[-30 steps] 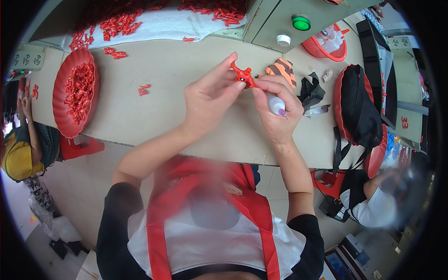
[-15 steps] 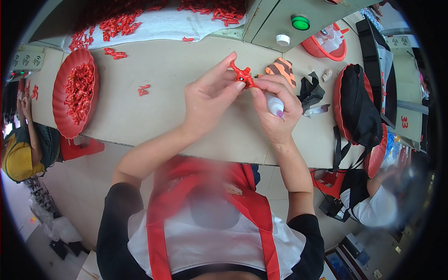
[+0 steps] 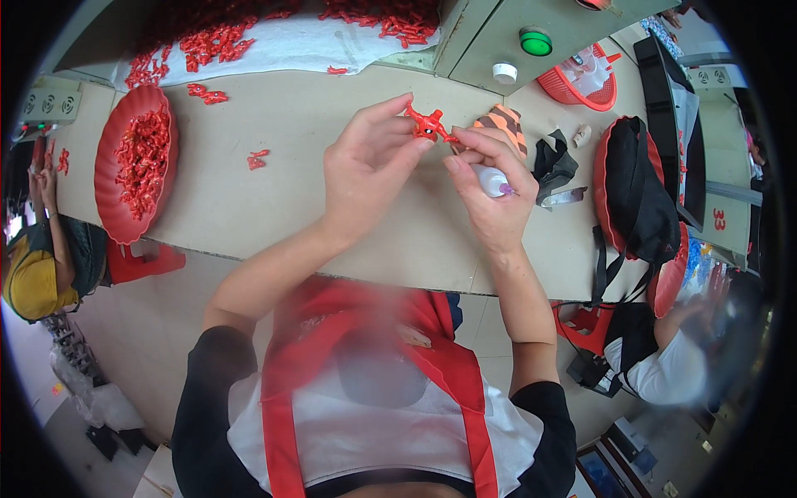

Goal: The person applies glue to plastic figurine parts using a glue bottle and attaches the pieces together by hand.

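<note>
Between my two hands, above the table, is a small glossy red figurine [image 3: 428,124] with a dark eye-like spot. My left hand [image 3: 365,162] pinches it by one side, thumb below and fingers above. Thumb and forefinger of my right hand [image 3: 498,195] close on the figurine's other end. Tucked in the right palm is a small white squeeze bottle [image 3: 491,180] with a purple needle tip pointing right. An orange and brown striped cloth [image 3: 501,126] lies just beyond the right hand.
At left stands a red scalloped tray [image 3: 106,170] of red figurines. More figurines [image 3: 212,46] cover a white cloth at the back; a few lie loose. At right are a black rag [image 3: 554,159], a red basket [image 3: 613,93] and a black bag [image 3: 638,187]. Other people sit at both sides.
Both hands have shifted slightly, and the figurine has turned a little. The bottle has rolled in my right hand, its tip swinging from pointing downward to pointing right.
</note>
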Tool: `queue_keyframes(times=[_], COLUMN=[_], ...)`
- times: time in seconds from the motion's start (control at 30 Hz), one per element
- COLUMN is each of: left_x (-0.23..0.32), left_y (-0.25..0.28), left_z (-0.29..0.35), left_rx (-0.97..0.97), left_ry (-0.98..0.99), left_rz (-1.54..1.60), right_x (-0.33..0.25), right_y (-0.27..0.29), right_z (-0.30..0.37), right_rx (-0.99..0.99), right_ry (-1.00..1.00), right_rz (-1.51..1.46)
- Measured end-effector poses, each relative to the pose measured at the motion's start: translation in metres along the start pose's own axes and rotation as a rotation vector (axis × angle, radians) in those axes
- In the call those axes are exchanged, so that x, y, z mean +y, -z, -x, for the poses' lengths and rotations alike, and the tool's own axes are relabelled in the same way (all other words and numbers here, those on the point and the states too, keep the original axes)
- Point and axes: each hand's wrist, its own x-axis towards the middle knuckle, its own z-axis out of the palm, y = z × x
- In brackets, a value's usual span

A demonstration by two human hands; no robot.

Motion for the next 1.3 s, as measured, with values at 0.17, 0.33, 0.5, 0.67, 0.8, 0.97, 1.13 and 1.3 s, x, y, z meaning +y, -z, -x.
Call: queue_keyframes(times=[0.17,0.33,0.5,0.67,0.8,0.97,1.13,1.3], left_x=[0.001,0.002,0.001,0.005,0.003,-0.001,-0.003,-0.005], left_y=[-0.001,0.000,0.007,0.005,0.008,0.005,0.004,0.005], left_z=[0.001,0.000,-0.008,-0.008,-0.010,-0.007,-0.006,-0.006], left_rx=[0.021,-0.035,-0.050,-0.143,-0.145,-0.007,-0.001,-0.003], left_ry=[-0.015,0.006,0.267,0.383,0.391,0.030,-0.362,-0.486], left_rz=[0.008,-0.034,0.171,0.218,0.195,-0.090,-0.448,-0.537], right_x=[0.001,0.007,-0.001,0.001,0.002,-0.001,-0.006,0.001], right_y=[0.000,0.002,-0.008,-0.009,-0.008,-0.005,-0.008,-0.009], right_z=[0.002,0.002,-0.002,0.001,-0.001,0.002,0.001,-0.001], right_rx=[-0.004,0.009,0.098,0.008,0.001,0.104,0.092,0.099], right_ry=[-0.130,-0.080,0.054,0.071,0.080,0.095,0.167,0.265], right_rz=[-0.079,-0.019,0.179,0.312,0.321,0.217,0.149,0.189])
